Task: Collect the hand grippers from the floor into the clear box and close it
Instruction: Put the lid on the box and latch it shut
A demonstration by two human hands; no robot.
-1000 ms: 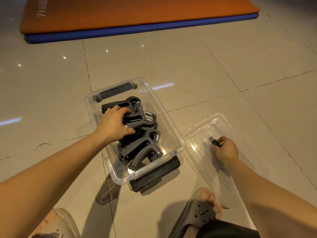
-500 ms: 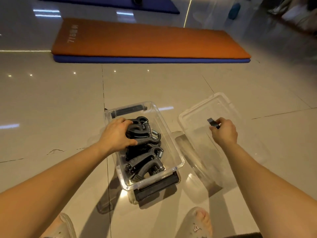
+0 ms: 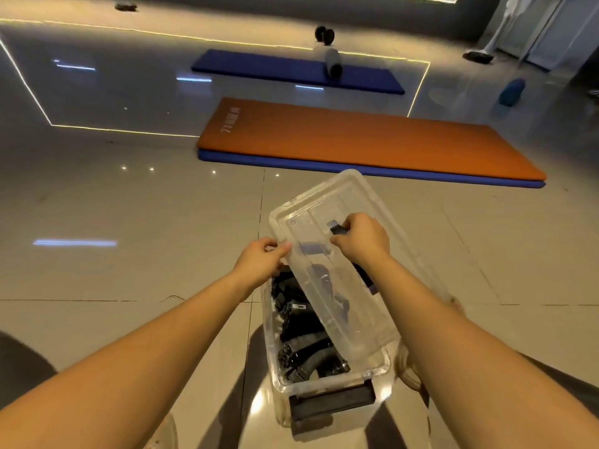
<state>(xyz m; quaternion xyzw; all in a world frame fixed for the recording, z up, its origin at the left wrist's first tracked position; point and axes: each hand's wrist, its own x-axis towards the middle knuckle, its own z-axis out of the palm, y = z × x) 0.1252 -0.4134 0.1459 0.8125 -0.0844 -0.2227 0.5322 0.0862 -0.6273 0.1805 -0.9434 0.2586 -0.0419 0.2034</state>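
Clear lid [image 3: 340,286] held up in both hands over the clear box [image 3: 324,385], tilted, far end raised, near end low by the box's near right corner; cannot tell whether touching there.

Left hand [image 3: 261,262] at the lid's left edge near the far corner, fingers curled round the rim, thumb on top. Right hand [image 3: 363,241] on the middle of the lid, fingers closed on it at a small dark clip [image 3: 337,229].

Black hand grippers [image 3: 301,348] piled inside the box, plain to see in the uncovered left part, dimmer through the lid. Box resting on the tiled floor [image 3: 129,222] between the two forearms, with a dark latch [image 3: 332,401] hanging at its near end.

Beyond the box, an orange mat [image 3: 356,140] lying on a blue mat [image 3: 356,168]. Farther off, a second blue mat [image 3: 275,69] with a pale roller [image 3: 332,61] on its right part.
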